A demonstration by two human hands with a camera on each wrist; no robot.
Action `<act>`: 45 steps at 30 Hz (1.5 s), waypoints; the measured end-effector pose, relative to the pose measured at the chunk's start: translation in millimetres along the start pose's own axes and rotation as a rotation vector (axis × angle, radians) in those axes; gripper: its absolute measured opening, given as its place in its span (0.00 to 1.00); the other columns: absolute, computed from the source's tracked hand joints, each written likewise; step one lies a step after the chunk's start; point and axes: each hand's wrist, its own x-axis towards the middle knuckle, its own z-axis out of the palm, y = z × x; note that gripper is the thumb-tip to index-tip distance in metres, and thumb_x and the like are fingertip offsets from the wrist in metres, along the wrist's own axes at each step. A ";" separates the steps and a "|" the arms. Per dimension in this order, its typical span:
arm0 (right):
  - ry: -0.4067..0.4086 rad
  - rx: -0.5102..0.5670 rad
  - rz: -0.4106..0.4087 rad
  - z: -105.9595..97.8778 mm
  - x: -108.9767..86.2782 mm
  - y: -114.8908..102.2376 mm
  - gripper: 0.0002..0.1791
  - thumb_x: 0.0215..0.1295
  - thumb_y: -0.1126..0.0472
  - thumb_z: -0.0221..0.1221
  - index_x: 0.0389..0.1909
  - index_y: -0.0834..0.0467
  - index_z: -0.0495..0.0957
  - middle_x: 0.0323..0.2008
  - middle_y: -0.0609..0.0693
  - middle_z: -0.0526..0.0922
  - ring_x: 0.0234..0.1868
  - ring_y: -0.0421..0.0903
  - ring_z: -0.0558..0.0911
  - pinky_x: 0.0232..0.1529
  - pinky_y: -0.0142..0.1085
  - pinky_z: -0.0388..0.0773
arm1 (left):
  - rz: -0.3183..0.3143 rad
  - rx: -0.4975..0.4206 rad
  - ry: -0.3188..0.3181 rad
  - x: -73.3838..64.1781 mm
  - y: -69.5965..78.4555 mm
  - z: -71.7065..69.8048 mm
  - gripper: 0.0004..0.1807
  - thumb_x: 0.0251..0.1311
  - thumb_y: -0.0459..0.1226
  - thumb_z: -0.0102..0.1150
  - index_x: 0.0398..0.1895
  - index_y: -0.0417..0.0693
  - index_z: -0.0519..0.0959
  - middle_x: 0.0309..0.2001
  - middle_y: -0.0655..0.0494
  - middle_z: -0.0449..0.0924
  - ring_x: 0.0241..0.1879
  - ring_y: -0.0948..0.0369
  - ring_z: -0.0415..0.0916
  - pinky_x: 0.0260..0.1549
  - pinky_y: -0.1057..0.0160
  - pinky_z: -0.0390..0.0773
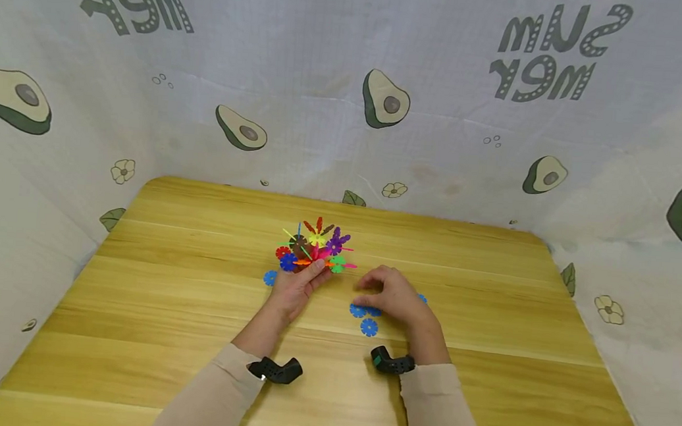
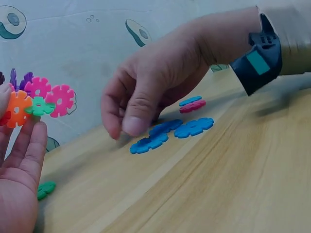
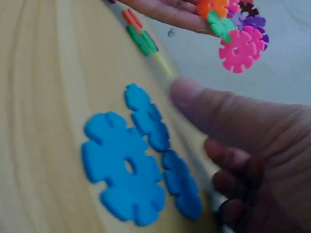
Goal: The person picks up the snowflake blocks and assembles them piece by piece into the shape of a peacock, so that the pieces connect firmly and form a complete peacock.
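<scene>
My left hand (image 1: pixel 295 297) grips a cluster of interlocking flower-shaped plastic discs (image 1: pixel 317 239), with the thumb lying over its near side. Pink, orange, green, purple, brown, blue and yellow discs stick out of the cluster at many angles. To the right, my right hand (image 1: pixel 397 296) hovers low over several loose blue discs (image 1: pixel 369 327), its fingers loosely bent. A gap shows between thumb and fingers of that hand (image 2: pixel 160 73) in the left wrist view, with nothing held there. From the right wrist, a large blue disc (image 3: pixel 121 165) lies flat below the thumb.
One blue disc (image 1: pixel 270 277) lies left of my left hand. A pink disc (image 2: pixel 193 107) rests beyond the blue ones, and a green disc (image 2: pixel 46 189) lies beneath the left hand. Around the wooden table (image 1: pixel 483 394) hangs an avocado-patterned curtain (image 1: pixel 321 152).
</scene>
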 end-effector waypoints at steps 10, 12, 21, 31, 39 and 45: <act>-0.149 -0.154 -0.035 -1.4 -3.4 -8.6 0.14 0.56 0.52 0.76 0.38 0.51 0.83 0.44 0.50 0.79 0.48 0.50 0.69 0.47 0.39 0.72 | 0.005 -0.053 -0.039 -2.1 -0.9 -2.2 0.16 0.73 0.28 0.55 0.60 0.43 0.74 0.46 0.58 0.87 0.47 0.61 0.86 0.60 0.47 0.80; -0.106 -0.100 -0.012 0.0 -2.8 -8.1 0.13 0.58 0.54 0.75 0.37 0.53 0.82 0.40 0.49 0.80 0.43 0.48 0.72 0.44 0.37 0.73 | 0.007 -0.060 -0.062 -2.7 -0.8 -2.8 0.19 0.73 0.28 0.54 0.65 0.42 0.71 0.47 0.59 0.87 0.48 0.61 0.86 0.60 0.45 0.79; 0.225 0.296 0.024 9.0 1.5 2.4 0.08 0.69 0.58 0.66 0.45 0.56 0.84 0.38 0.53 0.84 0.38 0.48 0.82 0.40 0.30 0.81 | -0.008 -0.075 -0.082 -4.1 -1.5 -3.2 0.16 0.74 0.29 0.53 0.62 0.44 0.73 0.46 0.58 0.87 0.47 0.61 0.86 0.60 0.43 0.77; 0.364 0.584 -0.203 15.7 3.2 1.7 0.08 0.69 0.67 0.63 0.46 0.67 0.83 0.43 0.49 0.85 0.43 0.37 0.85 0.48 0.27 0.85 | 0.004 -0.064 -0.081 -2.9 -3.7 -2.9 0.22 0.73 0.29 0.54 0.68 0.37 0.68 0.48 0.58 0.87 0.49 0.61 0.86 0.57 0.49 0.82; 0.387 0.598 -0.237 20.5 4.1 -3.2 0.08 0.68 0.70 0.64 0.44 0.71 0.84 0.40 0.64 0.88 0.38 0.35 0.87 0.43 0.28 0.86 | 0.004 -0.053 -0.073 -2.1 -4.0 -1.0 0.21 0.73 0.26 0.50 0.67 0.37 0.66 0.45 0.60 0.87 0.45 0.62 0.87 0.46 0.60 0.88; 0.386 0.567 -0.208 22.0 5.9 -2.1 0.08 0.69 0.70 0.63 0.44 0.69 0.85 0.43 0.71 0.86 0.38 0.33 0.86 0.43 0.26 0.85 | -0.007 -0.066 -0.062 -2.1 -4.1 -1.2 0.22 0.74 0.27 0.50 0.68 0.33 0.65 0.44 0.60 0.88 0.44 0.63 0.87 0.46 0.60 0.88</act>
